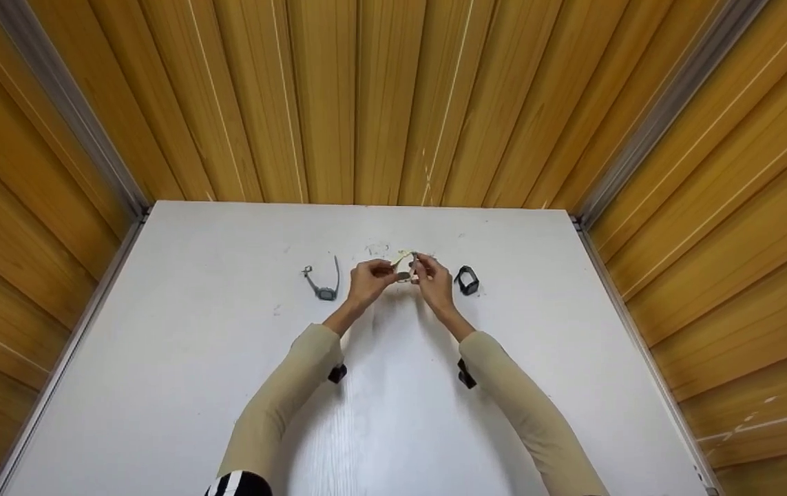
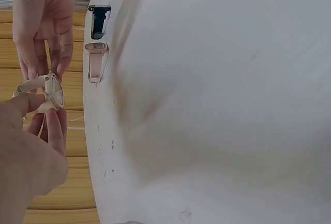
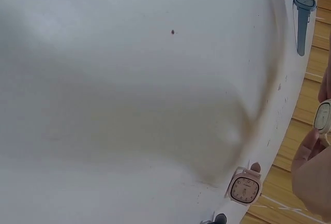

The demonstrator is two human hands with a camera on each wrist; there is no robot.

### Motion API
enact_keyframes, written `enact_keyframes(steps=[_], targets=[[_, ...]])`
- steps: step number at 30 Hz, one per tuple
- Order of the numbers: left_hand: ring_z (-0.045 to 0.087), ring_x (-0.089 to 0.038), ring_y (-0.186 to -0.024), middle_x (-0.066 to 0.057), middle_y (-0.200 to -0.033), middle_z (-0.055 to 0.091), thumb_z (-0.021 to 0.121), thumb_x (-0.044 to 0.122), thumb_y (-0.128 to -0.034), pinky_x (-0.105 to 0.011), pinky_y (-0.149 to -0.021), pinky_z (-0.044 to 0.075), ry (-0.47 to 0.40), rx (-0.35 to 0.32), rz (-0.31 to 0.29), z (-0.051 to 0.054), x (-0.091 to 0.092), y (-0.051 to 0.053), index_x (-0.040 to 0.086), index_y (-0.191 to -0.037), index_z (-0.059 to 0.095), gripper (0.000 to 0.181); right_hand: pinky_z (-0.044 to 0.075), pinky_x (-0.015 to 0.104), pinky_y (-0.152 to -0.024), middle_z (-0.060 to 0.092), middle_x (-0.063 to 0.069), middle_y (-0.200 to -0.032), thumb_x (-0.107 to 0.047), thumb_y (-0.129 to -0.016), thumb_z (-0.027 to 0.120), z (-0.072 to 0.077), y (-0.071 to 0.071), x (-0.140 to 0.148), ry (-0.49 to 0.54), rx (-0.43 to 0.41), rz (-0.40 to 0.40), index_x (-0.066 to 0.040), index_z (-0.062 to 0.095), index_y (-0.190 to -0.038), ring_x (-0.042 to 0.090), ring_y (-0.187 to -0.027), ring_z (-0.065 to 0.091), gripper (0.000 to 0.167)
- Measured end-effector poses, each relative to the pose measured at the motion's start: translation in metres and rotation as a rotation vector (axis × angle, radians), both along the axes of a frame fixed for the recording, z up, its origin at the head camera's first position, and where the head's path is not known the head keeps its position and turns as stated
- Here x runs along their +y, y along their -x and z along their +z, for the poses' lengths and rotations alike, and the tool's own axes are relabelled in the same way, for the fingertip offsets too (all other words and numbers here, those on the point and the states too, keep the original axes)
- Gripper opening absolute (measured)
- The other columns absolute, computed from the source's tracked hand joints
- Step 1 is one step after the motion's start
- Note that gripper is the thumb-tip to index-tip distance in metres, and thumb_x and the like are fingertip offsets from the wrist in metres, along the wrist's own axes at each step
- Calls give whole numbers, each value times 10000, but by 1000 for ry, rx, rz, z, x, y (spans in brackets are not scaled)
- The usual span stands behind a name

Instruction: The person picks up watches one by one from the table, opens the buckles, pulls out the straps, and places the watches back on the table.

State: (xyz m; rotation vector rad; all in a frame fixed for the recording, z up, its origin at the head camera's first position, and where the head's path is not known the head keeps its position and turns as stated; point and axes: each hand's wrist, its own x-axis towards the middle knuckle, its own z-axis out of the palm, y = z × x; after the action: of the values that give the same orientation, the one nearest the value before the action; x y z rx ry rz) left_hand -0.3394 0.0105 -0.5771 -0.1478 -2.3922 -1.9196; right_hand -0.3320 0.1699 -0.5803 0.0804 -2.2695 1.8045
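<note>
We noted the cream watch (image 2: 57,90) held up between both hands, over the far part of the white table (image 1: 180,344). The left hand (image 1: 365,284) pinched the case and lower strap between thumb and fingers. The right hand (image 1: 437,286) gripped the strap's other side at its fingertips. We could not tell whether the buckle was fastened; fingers hid it.

Main risk, in our judgement: a drop. Both holds were small fingertip pinches on narrow parts, so one easing early could let the case swing and slip. We also judged that uneven pulling might kink the strap or strain it where it met the case.

Neighbours: the pink watch (image 3: 244,189) lay near the right hand, the black watch (image 2: 98,23) beyond it, the grey watch (image 1: 326,294) left of the left hand. A careless sideways lowering could knock one of these.
</note>
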Motion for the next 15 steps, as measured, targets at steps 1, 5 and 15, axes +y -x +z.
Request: enact_keyframes(steps=[1,5,15], targets=[[750,-233,-878,-197,-969,776,823,49,-833,-220,-756,600,10,21,-13,0,-2,-1,-52,-1027,756,229,639,291,-760,687,314,-1168,16,-1025,552,0,-1,1,15,9,27,109,629,-1267,415,-1035,690,270],[756,-337,-933,-242,-975,765,771,-21,-836,-296,-817,634,48,114,-69,-1,-10,-4,-89,-1004,737,184,636,397,-833,663,327,-1181,42,-1018,549,0,-8,2,34,23,95,124,609,-1258,480,-1099,660,260],[734,-393,-1011,-265,-1025,736,734,-101,-832,-312,-884,624,43,213,-157,5,-28,-7,-110,-1021,715,190,614,495,-883,666,359,-1151,80,-977,594,32,-34,-6,-68,120,223,166,602,-1237,509,-1071,666,275]])
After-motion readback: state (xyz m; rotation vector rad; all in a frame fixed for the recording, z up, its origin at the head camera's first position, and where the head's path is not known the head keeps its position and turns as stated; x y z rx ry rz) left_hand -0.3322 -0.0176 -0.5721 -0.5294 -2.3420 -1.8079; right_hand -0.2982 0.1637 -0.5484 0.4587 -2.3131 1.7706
